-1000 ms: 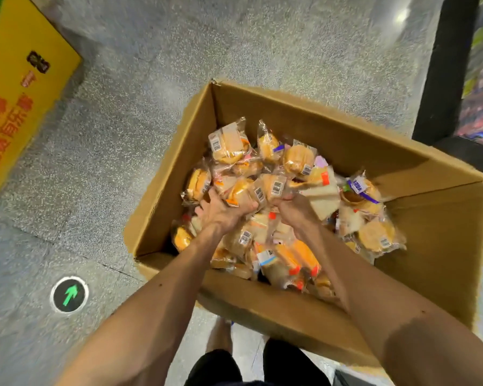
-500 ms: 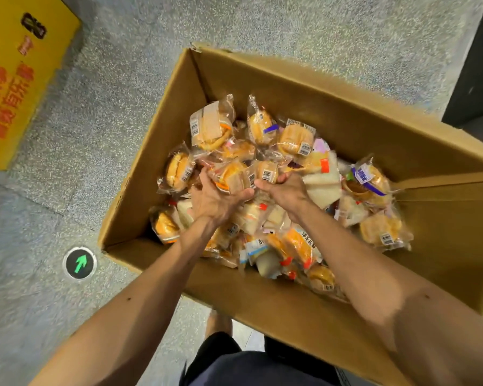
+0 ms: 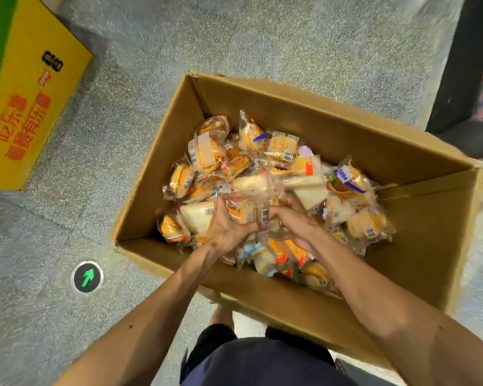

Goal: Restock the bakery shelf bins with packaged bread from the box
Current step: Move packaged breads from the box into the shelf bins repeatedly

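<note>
Bends over the cardboard box (image 3: 262,302) on the floor (image 3: 234,37); digs into the heap of packaged bread (image 3: 282,151) inside it; curls the left hand (image 3: 226,232) round a bunch of packets (image 3: 248,213) in the middle; pinches the same bunch with the right hand (image 3: 293,224), close beside the left; probably gathers several at once, to save trips to the shelf bins, not in view.

A speckled grey floor (image 3: 234,37) is carrying a round green-arrow marker (image 3: 87,277), with a red-lettered yellow stand (image 3: 25,112) sitting at left and a black fixture (image 3: 457,65) standing at right.
</note>
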Demonstrator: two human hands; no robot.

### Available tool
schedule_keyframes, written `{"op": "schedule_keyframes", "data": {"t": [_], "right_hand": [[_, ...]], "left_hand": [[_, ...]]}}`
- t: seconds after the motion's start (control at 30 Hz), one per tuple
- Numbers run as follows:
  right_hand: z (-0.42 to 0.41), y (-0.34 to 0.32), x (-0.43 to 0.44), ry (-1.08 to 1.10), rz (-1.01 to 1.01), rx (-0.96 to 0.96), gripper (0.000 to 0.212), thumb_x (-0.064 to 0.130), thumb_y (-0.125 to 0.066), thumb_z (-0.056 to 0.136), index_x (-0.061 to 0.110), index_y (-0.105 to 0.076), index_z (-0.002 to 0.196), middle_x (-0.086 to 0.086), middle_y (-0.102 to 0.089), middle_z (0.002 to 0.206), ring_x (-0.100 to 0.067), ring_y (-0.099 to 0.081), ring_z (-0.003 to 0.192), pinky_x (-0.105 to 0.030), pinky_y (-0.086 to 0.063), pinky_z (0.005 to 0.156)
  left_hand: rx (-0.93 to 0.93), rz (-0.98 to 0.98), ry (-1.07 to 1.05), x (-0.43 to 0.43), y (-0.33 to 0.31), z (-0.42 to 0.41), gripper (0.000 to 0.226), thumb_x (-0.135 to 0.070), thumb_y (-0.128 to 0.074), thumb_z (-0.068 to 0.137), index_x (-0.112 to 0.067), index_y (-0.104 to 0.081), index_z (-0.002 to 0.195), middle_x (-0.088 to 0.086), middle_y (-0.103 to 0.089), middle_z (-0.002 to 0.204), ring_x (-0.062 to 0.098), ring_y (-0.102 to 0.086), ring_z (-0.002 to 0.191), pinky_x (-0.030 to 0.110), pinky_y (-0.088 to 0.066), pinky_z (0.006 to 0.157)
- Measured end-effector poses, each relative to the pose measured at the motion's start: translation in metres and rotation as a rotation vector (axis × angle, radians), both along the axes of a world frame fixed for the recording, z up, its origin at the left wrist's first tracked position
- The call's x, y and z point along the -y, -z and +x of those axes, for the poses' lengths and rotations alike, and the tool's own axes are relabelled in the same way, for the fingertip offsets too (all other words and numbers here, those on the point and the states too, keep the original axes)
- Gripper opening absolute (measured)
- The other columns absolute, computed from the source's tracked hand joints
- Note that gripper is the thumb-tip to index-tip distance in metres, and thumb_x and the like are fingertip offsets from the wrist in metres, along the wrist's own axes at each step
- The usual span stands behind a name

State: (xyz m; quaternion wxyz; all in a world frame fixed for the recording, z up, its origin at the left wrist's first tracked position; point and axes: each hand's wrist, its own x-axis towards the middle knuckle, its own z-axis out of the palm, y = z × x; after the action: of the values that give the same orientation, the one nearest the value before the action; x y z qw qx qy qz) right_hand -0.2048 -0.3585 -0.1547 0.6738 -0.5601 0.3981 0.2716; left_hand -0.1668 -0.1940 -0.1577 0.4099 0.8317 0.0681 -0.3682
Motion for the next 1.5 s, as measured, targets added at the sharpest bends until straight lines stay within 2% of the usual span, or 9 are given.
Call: {"op": "schedule_keyframes", "data": {"t": [0.1,0.17,0.3,0.53,0.63,0.77,1.17,1.33,1.5], "right_hand": [[-0.019,-0.017,-0.004,0.053,0.136,0.039,0.029,0.044,-0.062,0.092,0.047,-0.054,0.12,0.005,-0.04,0.152,-0.027,-0.039,0.137,-0.056,-0.057,0.086],[-0.029,-0.027,-0.009,0.012,0.148,0.01,0.075,0.067,-0.061,0.083,0.045,-0.031,0.149,0.012,-0.016,0.163,-0.024,-0.024,0.147,-0.053,-0.057,0.086],[-0.042,-0.046,-0.026,-0.021,0.108,-0.011,0.115,0.066,-0.068,0.072,0.036,0.005,0.157,0.009,-0.019,0.159,-0.031,-0.041,0.14,-0.056,-0.055,0.092],[-0.058,-0.088,-0.058,0.283,0.17,0.18,0.117,0.056,-0.091,0.059,0.034,-0.027,0.155,-0.005,-0.035,0.157,-0.032,-0.068,0.11,-0.059,-0.059,0.079],[-0.075,-0.114,-0.076,0.495,0.156,0.278,0.078,0.039,-0.079,0.079,0.016,-0.039,0.143,-0.015,-0.053,0.143,-0.035,-0.068,0.108,-0.063,-0.058,0.073],[-0.108,-0.155,-0.098,0.693,0.033,0.314,0.104,0.042,-0.083,0.059,0.024,-0.03,0.147,-0.012,-0.055,0.133,-0.03,-0.067,0.103,-0.049,-0.061,0.062],[-0.301,-0.267,-0.14,1.08,-0.453,0.539,0.053,0.039,-0.071,0.085,0.03,-0.042,0.128,0.0,-0.061,0.118,-0.031,-0.071,0.1,-0.061,-0.058,0.076],[-0.41,-0.305,-0.194,1.251,-0.677,0.487,0.117,0.061,-0.084,0.06,0.035,-0.016,0.152,0.021,-0.054,0.112,-0.009,-0.068,0.092,-0.047,-0.061,0.079],[-0.524,-0.307,-0.257,1.504,-0.806,0.487,0.105,0.045,-0.086,0.057,0.029,-0.03,0.144,0.003,-0.065,0.115,-0.013,-0.072,0.093,-0.042,-0.061,0.077]], "left_hand": [[0.031,-0.004,0.12,0.004,-0.013,-0.01,0.095,-0.034,-0.091,0.065,-0.025,-0.028,0.135,0.002,-0.042,0.13,0.02,-0.044,0.123,0.032,-0.042,0.098],[0.024,-0.01,0.198,0.003,-0.024,-0.015,0.112,-0.036,-0.089,0.066,-0.032,-0.014,0.149,0.003,-0.033,0.139,0.019,-0.039,0.127,0.032,-0.039,0.101],[0.035,0.009,0.338,0.001,-0.055,-0.017,0.12,-0.031,-0.086,0.068,-0.042,-0.002,0.153,0.01,-0.03,0.146,0.032,-0.034,0.136,0.041,-0.036,0.108],[0.16,-0.127,0.611,-0.023,-0.12,-0.008,0.111,-0.053,-0.082,0.07,-0.052,-0.006,0.151,0.008,-0.024,0.144,0.036,-0.031,0.138,0.043,-0.032,0.111],[0.154,-0.29,0.631,-0.041,-0.142,-0.005,0.083,-0.062,-0.065,0.083,-0.052,-0.019,0.151,0.003,-0.027,0.146,0.025,-0.031,0.139,0.034,-0.023,0.111],[0.194,-0.444,0.674,-0.048,-0.154,-0.012,0.057,-0.087,-0.039,0.078,-0.068,-0.036,0.132,-0.006,-0.035,0.154,0.019,-0.027,0.144,0.049,-0.02,0.121],[0.027,-0.759,1.04,0.008,-0.237,-0.177,0.076,-0.081,-0.07,0.061,-0.066,-0.04,0.13,-0.005,-0.046,0.136,0.016,-0.047,0.127,0.045,-0.043,0.109],[0.078,-0.847,1.266,0.018,-0.261,-0.3,0.071,-0.091,-0.064,0.055,-0.07,-0.043,0.12,-0.001,-0.054,0.135,0.021,-0.057,0.12,0.049,-0.05,0.1],[0.066,-1.03,1.512,-0.02,-0.291,-0.438,0.059,-0.047,-0.072,0.072,-0.037,-0.055,0.127,0.0,-0.068,0.113,0.013,-0.066,0.102,0.027,-0.056,0.086]]}}
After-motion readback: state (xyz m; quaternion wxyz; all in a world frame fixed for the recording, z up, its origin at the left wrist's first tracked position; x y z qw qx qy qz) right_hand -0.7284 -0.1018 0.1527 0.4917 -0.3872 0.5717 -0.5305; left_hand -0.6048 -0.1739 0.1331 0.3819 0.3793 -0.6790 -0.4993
